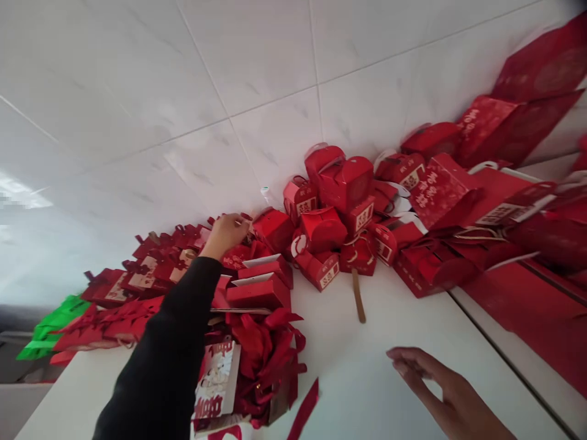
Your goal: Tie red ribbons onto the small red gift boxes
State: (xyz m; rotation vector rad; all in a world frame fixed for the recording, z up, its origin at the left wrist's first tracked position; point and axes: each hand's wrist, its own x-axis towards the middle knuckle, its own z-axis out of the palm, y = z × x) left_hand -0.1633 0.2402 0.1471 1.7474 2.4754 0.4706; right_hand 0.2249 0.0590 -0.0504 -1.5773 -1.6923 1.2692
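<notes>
The stack of flat red cartons (165,256) lies at the far edge of the white table (367,379), against the tiled wall (229,73). The left hand (225,233), coming out of a black sleeve, rests on the right end of this stack. Its fingers are bent downward and their tips are hidden behind the hand, so I cannot tell if they pinch a carton or only touch it. The sleeve also covers the near part of the stack.

Just beside the stack, on its right, are two half-folded boxes (261,284), and further right a pile of folded red boxes (339,208); the print on their labels is too small to read. In front of the stack lies a heap of red ribbons (266,360) with a printed card (217,379), partly cut off by the lower edge. To the left of the stack some green sheets (52,324) stick out.

Well apart from the stack, at the near right, the right hand (440,385) hovers over the bare table, holding nothing, its fingers stretched out and slightly spread; its wrist is cut off.
</notes>
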